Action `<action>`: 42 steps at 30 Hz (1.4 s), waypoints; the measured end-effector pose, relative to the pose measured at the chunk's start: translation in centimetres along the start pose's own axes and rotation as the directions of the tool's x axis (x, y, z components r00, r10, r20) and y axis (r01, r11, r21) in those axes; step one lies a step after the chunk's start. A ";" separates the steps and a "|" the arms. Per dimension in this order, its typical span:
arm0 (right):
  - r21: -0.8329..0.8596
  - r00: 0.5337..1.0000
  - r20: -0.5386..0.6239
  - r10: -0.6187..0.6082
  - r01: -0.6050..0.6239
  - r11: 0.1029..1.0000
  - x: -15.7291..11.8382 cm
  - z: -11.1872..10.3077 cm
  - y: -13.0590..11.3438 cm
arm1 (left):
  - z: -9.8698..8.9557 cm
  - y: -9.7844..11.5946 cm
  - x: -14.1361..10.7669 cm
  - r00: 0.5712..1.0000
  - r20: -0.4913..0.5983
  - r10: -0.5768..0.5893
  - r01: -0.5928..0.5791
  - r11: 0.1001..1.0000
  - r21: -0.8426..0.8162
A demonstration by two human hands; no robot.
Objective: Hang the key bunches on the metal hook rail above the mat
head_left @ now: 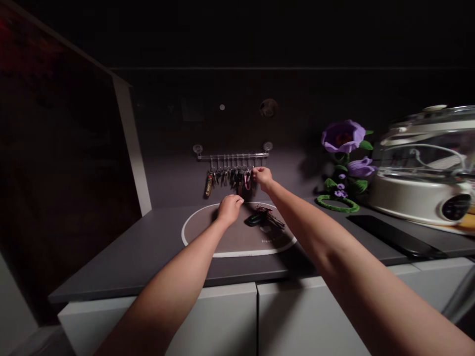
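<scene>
A clear hook rail (233, 156) is fixed to the dark wall, with several keys and key rings (226, 175) hanging from it. My right hand (262, 177) reaches up to the rail's right part, fingers pinched beside a pink key loop (247, 181); what they hold is too small to make out. Lower down, my left hand (230, 208) hovers above the oval mat (200, 232), its fingers bent together and their tips partly hidden. On the mat, below and right of my left hand, lies a bunch of keys (275, 218) with a black fob (255, 219).
A purple knitted flower (344, 136) with a green ring base (336, 203) stands at the right. Beside it is a white appliance with a clear top (411, 195). A black flat object (393, 236) lies on the grey counter (129, 257), above white cabinets (230, 316).
</scene>
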State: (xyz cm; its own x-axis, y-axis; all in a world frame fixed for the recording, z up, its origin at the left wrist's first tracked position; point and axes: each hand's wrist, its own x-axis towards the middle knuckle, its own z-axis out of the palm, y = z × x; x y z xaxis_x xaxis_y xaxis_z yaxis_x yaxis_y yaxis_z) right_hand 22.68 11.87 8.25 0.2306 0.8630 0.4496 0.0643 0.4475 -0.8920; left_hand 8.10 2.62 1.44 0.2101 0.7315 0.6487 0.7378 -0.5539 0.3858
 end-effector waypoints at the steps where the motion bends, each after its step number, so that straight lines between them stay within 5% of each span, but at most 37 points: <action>1: 0.009 1.000 -0.007 0.019 -0.019 1.000 -0.2 0.0 -0.2 | 0.0 0.0 0.0 1.000 -0.004 0.002 -0.002 1.000 -0.008; 22: -0.095 1.000 -0.024 -0.012 0.010 0.995 -4.4 -1.5 -2.7 | 0.1 0.5 -0.1 0.994 0.015 0.105 -0.104 0.992 -0.068; 33: -0.092 0.992 0.123 -0.021 0.033 0.995 -9.3 -4.9 0.3 | 0.4 1.2 -0.8 0.980 0.141 0.142 -0.116 0.977 -0.179; 37: -0.238 0.987 0.146 -0.073 0.107 0.965 -10.0 -6.4 1.7 | 0.5 1.4 -1.0 0.958 0.238 0.158 -0.111 0.973 -0.201; 42: -0.548 0.946 0.261 -0.193 0.309 0.777 -10.0 -7.2 2.5 | 0.3 1.9 -1.3 0.916 0.338 0.216 -0.163 0.970 -0.178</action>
State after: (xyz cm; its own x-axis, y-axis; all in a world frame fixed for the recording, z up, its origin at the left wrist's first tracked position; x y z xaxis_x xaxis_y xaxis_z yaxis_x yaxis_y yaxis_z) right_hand 27.48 2.63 1.20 -0.0473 0.7912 0.6097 0.6532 0.4863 -0.5803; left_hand 9.44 0.69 1.14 0.5690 0.6845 0.4557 0.5671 -0.7279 0.3854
